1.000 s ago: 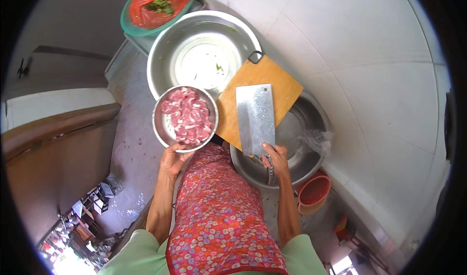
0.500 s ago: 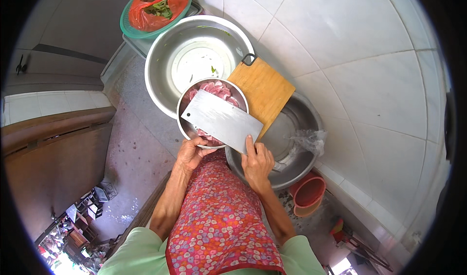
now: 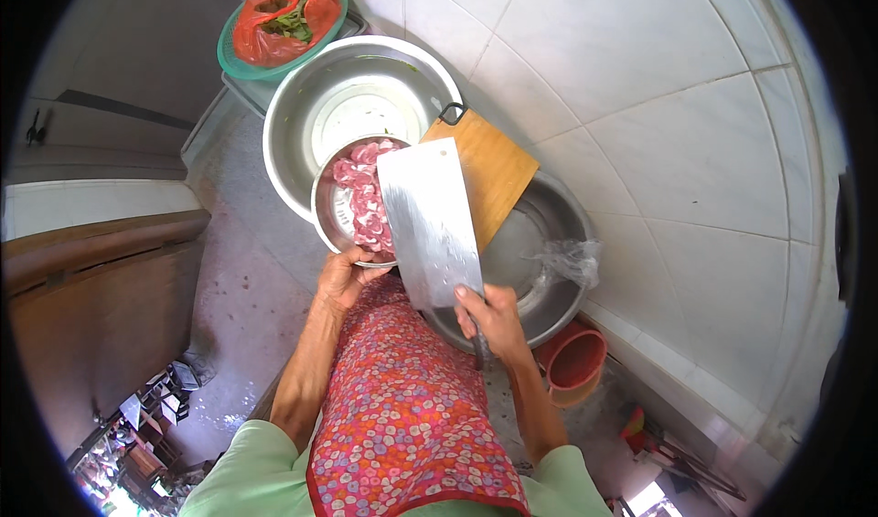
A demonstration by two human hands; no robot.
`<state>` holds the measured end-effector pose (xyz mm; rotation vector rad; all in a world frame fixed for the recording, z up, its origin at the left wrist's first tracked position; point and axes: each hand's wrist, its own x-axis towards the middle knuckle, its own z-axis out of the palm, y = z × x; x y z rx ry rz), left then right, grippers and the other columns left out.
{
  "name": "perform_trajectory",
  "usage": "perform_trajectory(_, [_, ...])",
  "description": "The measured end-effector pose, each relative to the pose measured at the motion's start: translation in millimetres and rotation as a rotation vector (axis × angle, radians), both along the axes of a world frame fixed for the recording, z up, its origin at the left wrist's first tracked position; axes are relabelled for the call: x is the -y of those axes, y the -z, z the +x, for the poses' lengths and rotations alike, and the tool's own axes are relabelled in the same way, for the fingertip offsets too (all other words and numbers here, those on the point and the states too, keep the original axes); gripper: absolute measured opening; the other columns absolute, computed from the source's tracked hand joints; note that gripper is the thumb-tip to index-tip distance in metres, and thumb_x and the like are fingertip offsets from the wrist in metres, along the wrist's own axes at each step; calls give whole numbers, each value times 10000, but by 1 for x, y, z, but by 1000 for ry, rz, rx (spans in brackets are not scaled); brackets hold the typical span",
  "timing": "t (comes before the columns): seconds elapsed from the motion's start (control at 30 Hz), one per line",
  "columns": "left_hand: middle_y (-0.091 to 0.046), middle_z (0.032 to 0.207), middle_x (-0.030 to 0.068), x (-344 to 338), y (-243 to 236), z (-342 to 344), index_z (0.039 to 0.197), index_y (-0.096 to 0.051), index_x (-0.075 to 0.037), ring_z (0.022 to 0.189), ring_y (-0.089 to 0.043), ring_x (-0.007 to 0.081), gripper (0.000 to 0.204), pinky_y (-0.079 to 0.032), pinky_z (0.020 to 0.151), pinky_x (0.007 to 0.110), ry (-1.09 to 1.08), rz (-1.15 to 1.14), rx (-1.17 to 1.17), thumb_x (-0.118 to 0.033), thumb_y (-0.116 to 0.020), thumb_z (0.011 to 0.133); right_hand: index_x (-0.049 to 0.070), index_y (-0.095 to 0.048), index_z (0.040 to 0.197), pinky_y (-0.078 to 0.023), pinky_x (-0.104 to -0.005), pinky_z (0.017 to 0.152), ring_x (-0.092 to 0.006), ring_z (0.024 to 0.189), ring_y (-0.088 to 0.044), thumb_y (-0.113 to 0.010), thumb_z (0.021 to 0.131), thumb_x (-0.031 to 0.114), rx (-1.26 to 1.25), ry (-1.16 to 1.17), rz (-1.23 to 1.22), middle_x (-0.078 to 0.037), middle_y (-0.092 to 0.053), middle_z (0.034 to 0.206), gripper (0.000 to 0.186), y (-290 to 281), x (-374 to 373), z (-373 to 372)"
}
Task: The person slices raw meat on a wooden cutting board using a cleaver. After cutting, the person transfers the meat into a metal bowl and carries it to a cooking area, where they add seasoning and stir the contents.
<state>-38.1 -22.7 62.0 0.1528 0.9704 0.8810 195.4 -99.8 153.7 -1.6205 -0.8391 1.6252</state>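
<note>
A: Where does the cleaver (image 3: 430, 229) lie from the grip?

B: Ahead of it. The person's right hand (image 3: 494, 320) is wrapped around the handle, a digit up against the heel of the blade, and the blade reaches away from the body, its far end leaning a little to the left.

A: So the long axis runs near to far?

B: Mostly, yes. The broad face shows to the camera, and it hides the right part of the small metal bowl (image 3: 338, 220) and a corner of the wooden board (image 3: 498, 170). Whether steel touches the rim — that cannot be told from above.

A: And the sliced meat (image 3: 366, 192)?

B: In the bowl, just left of the blade and running alongside it, with bare metal showing on the far side of the pile. From the right hand it lies forward and to the left.

A: Which hand is nearer to it?

B: The left hand (image 3: 346, 279) — it clasps the bowl's near rim, right below the slices, while the right one sits farther off. The bowl itself overlaps the near edge of the large basin (image 3: 285, 138).
</note>
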Motion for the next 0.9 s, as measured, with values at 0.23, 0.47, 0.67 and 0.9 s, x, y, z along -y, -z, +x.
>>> perform_trajectory(0.23, [-586, 943, 113, 10, -8, 9, 1034, -521, 43, 829, -618, 242, 331, -591, 664, 387, 39, -15, 9, 51, -547, 704, -20, -581, 782, -352, -232, 356, -80, 402, -428, -610, 859, 165, -328, 41, -202, -45, -522, 573, 203, 37, -29, 1])
perform_trajectory(0.47, [-640, 940, 78, 28, 10, -10, 926, -595, -4, 912, -614, 232, 243, -551, 774, 382, -98, -33, 170, 71, -568, 697, 12, -596, 698, -334, -222, 354, -62, 404, -445, -640, 831, 207, -295, -3, -248, -20, -532, 549, 240, 31, 36, 62])
perform_trajectory(0.67, [-657, 931, 120, 21, 25, -83, 885, -611, 26, 888, -637, 236, 194, -545, 810, 397, -288, -41, 190, 94, -537, 720, 13, -633, 700, -349, -232, 379, -53, 439, -463, -648, 820, 250, 56, 86, -86, -3, -534, 535, 266, 45, 59, 71])
perform_trajectory(0.9, [-648, 924, 102, 43, 12, -102, 925, -602, 1, 887, -632, 238, 238, -571, 730, 382, -423, 85, 120, 72, -559, 701, 0, -599, 975, -446, -491, 643, -414, 708, -583, -564, 792, 171, 1034, 278, 356, -209, -614, 829, 252, 114, -18, 23])
